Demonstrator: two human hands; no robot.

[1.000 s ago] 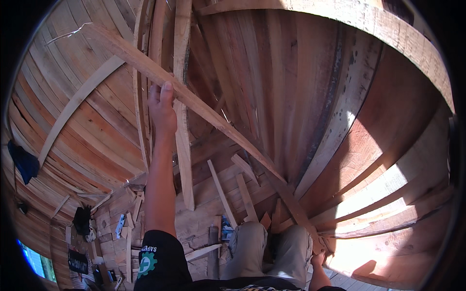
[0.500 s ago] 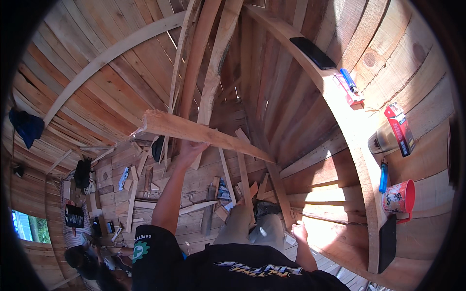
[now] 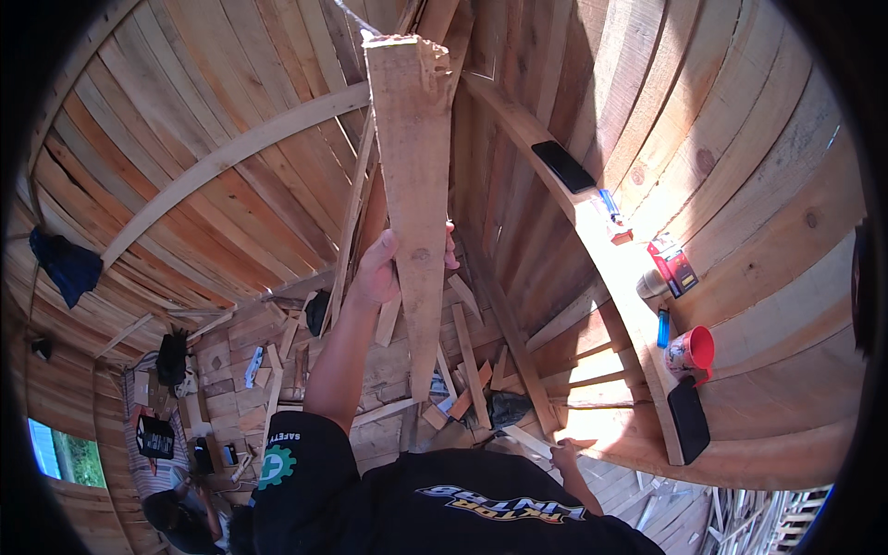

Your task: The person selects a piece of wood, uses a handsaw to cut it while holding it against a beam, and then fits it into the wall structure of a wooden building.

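My left hand point(image 3: 377, 266) is closed round a long wooden board point(image 3: 416, 176), thumb on its left side and fingertips showing at its right edge. The board stands nearly upright in view, with a rough, splintered upper end and a narrower lower end. Low on the right, my right hand point(image 3: 562, 455) has its fingers curled, close to the foot of a leaning beam point(image 3: 509, 333). A pale wood strip point(image 3: 527, 440) runs up to that hand. Whether the fingers hold it is too small to make out.
On the curved ledge point(image 3: 592, 240) at right lie a phone point(image 3: 562, 166), a blue lighter point(image 3: 663, 328), a red-and-white mug point(image 3: 690, 353) and a second black phone point(image 3: 688, 421). Offcuts point(image 3: 470, 365) litter the plank floor. Another person point(image 3: 176, 518) is at lower left.
The board has swung from lying crosswise to nearly upright, its broad end rising to the top of the view. My left hand still grips it. The view has shifted, and my legs are now hidden.
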